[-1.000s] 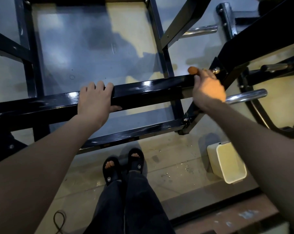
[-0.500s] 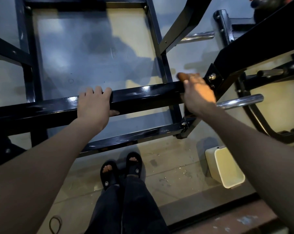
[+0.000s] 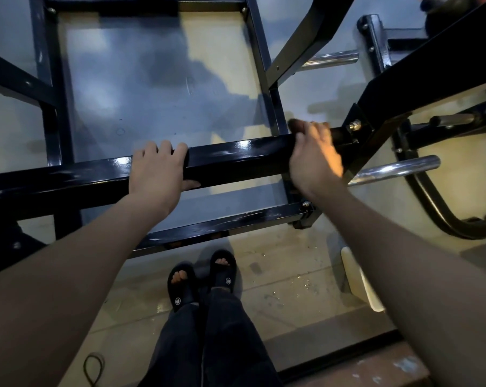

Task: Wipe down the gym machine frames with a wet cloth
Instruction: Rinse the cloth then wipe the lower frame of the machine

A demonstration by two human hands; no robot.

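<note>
Both hands (image 3: 160,169) (image 3: 314,157) grip black frame bar (image 3: 236,160); bucket (image 3: 361,283) beside sandals (image 3: 202,277)

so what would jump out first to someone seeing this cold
Two bare arms reach in from below to a glossy black bar crossing the middle. The left hand grips it with fingers curled over the top; the right hand is on its right end, with something dark poking out past the fingers. Below, black sandals stand on a wet floor, and chrome pegs stick out at right.
</note>
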